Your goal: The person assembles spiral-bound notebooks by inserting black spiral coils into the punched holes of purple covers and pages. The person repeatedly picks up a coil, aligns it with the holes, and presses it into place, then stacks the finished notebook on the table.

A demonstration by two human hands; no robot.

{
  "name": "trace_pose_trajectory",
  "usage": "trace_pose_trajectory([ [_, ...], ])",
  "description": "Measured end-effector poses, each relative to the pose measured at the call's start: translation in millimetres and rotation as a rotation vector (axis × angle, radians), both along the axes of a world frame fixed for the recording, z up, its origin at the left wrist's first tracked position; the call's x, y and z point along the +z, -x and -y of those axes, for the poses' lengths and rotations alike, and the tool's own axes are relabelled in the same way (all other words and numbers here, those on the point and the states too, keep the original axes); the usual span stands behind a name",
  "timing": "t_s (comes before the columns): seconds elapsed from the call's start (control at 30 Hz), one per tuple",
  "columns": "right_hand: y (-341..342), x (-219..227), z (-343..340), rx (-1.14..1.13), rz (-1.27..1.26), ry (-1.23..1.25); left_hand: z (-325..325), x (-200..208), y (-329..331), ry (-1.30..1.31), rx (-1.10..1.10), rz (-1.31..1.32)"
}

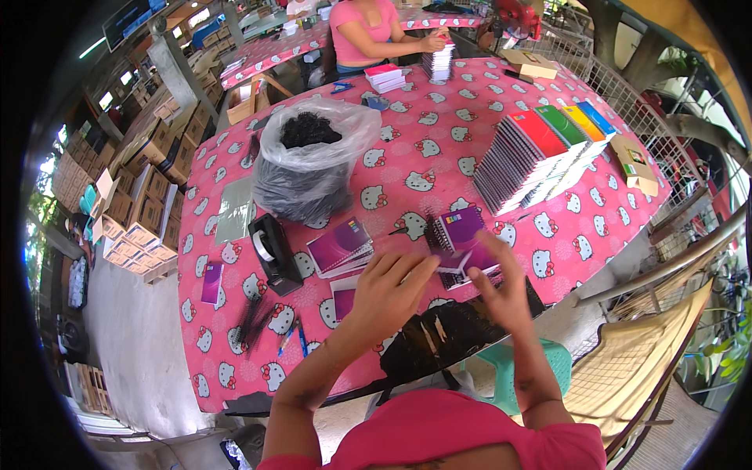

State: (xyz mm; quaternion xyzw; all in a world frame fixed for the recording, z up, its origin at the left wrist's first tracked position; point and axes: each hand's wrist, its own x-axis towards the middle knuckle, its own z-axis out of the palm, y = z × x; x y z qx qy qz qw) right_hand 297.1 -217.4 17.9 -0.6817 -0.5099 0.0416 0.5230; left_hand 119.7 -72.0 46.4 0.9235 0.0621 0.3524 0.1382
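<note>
Both hands meet over a small purple notebook (452, 259) at the near middle of the table. My left hand (389, 291) has its fingers closed at the notebook's left end. My right hand (503, 283) grips the right side, thumb toward me and fingers beyond. Just behind them a pile of purple spiral notebooks (462, 224) shows black coils along its left side. Left of my hands lies another stack of purple notebooks (340, 244), with one more purple notebook (343, 301) partly hidden by my left hand.
A clear plastic bag (313, 168) of black coils stands behind a black tape dispenser (274, 254). Loose black coils (252, 323) and blue pens (301, 337) lie front left. Tall stacks of coloured spiral notebooks (533, 160) stand right. Across the table, a person (364, 35) handles a notebook stack.
</note>
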Motion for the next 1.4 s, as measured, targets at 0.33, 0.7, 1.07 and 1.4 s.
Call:
trace_pose_trajectory([
  [0.33, -75.7, -61.1, 9.8, 0.184, -0.079, 0.26, -24.5, -93.6, -79.3, 0.027, -0.318, -0.005],
  [0.7, 10.2, -21.9, 8.7, 0.351, -0.106, -0.091, -72.4, -118.2, 53.8, -0.062, 0.544, -0.133],
  [1.07, 114.7, -120.8, -84.9, 0.202, -0.18, -0.093, -43.0, -117.8, 118.9, -0.056, 0.355, -0.186],
  [1.4, 126.6, -197.7, -114.5, 0.48, -0.66, 0.169, -1.8, -213.8, 114.6, 1.138, 0.706, 0.291],
])
